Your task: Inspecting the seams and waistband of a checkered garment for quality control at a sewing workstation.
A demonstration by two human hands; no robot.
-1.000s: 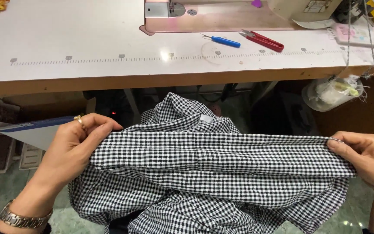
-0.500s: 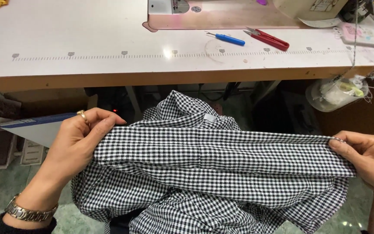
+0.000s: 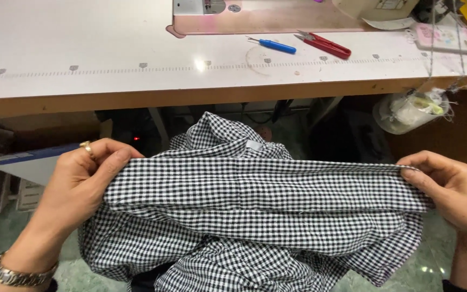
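A black-and-white checked shirt (image 3: 260, 205) is stretched flat between my two hands over my lap, below the table edge. My left hand (image 3: 82, 184), with a ring and a wristwatch, pinches the shirt's left end. My right hand (image 3: 449, 186) pinches the right end, thumb on top of the fabric. The shirt's collar with a small grey label (image 3: 255, 145) bunches up behind the stretched band, and more cloth hangs down below it.
A white sewing table (image 3: 109, 59) with a wooden front edge spans the top. On it lie a blue seam ripper (image 3: 274, 45), red thread snips (image 3: 325, 45) and the sewing machine's base (image 3: 255, 13). A clear bag (image 3: 412, 111) hangs at the right.
The shirt stays stretched between both hands; the hands have barely shifted, and the view has dipped slightly.
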